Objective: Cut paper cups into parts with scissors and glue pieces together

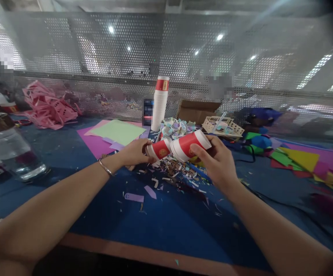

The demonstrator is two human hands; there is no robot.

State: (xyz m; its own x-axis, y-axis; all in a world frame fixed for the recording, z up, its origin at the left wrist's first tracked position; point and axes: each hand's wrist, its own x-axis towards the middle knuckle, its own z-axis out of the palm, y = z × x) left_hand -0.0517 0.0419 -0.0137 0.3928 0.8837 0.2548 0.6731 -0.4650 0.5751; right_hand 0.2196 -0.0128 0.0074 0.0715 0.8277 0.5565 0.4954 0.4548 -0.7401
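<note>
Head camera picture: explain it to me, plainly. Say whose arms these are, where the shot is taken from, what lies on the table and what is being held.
There is no machine here. The camera sits on a person's head and looks forward and down, so the two bare arms are that person's own. The left hand holds one red and white paper cup; the right hand holds a second paper cup, and the two cups meet bottom to bottom. Under them lies a blue table strewn with paper scraps. Behind stand a tall cup stack, coloured paper sheets, a pink paper pile and a perforated metal screen.
</note>
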